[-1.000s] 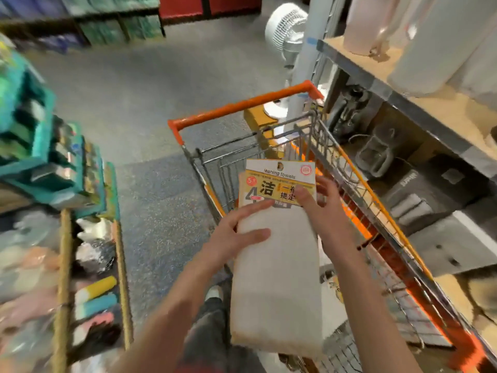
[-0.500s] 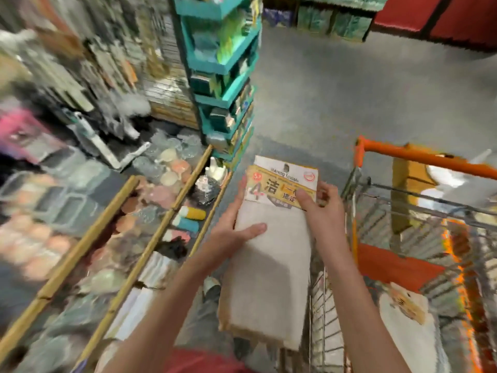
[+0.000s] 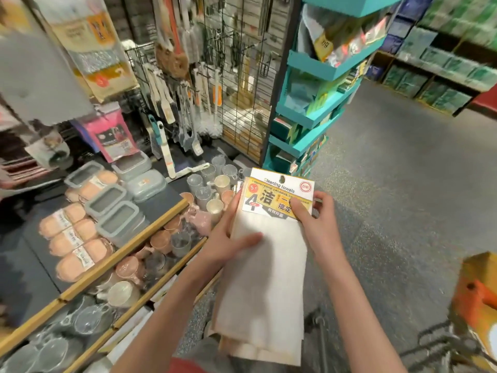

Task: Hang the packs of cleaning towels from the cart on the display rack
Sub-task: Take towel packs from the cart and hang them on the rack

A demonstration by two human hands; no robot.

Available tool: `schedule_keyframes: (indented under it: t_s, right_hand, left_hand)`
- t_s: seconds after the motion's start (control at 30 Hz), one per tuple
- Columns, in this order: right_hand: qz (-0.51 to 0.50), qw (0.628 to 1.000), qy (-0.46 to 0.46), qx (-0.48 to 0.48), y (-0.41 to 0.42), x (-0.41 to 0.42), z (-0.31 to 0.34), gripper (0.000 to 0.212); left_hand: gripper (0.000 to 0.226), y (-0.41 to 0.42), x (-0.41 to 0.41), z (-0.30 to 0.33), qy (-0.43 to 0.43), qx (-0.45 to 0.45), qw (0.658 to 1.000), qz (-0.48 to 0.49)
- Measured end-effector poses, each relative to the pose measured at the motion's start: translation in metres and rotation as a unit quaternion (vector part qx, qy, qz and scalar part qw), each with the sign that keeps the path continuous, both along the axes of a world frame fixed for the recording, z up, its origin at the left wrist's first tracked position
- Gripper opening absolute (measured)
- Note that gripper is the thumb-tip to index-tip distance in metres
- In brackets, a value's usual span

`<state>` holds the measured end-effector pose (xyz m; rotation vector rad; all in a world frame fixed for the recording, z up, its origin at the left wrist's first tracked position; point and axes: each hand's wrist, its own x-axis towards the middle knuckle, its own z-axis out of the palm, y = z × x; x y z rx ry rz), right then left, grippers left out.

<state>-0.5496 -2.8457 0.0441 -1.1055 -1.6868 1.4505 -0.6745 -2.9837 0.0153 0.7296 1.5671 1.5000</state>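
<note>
Two hands' grip closed on soft cream towel pack, left hand, right hand pinching glossy header card

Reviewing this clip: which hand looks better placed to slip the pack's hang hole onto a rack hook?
Probably the right hand: it pinches the header card of the towel pack just below the hang hole. The left hand grips lower, on the cloth, supporting. The wire rack stands ahead, left.

Off-white towel pack with yellow-and-white header card – teal shelf stand – speckled grey floor
</note>
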Motion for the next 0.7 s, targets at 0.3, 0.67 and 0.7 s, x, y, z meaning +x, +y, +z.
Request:
schedule_keyframes:
  t_s: [0.3, 0.67, 0.7]
  right_hand:
    - [0.079, 0.997, -0.014, 0.016, 0.057, -0.098, 0.004, 0.044]
    - [0.223, 0.973, 0.016, -0.065, 0.203, -0.209, 0.001, 0.042]
    - [0.241, 0.968, 0.013, -0.061, 0.219, -0.221, 0.003, 0.044]
  left_hand:
    - [0.094, 0.039, -0.085, 0.001, 0.033, -0.023, 0.996, 0.076]
    - [0.049, 0.155, -0.163, -0.018, -0.009, -0.002, 0.973, 0.231]
    - [0.049, 0.169, -0.17, -0.013, 0.008, -0.027, 0.966, 0.257]
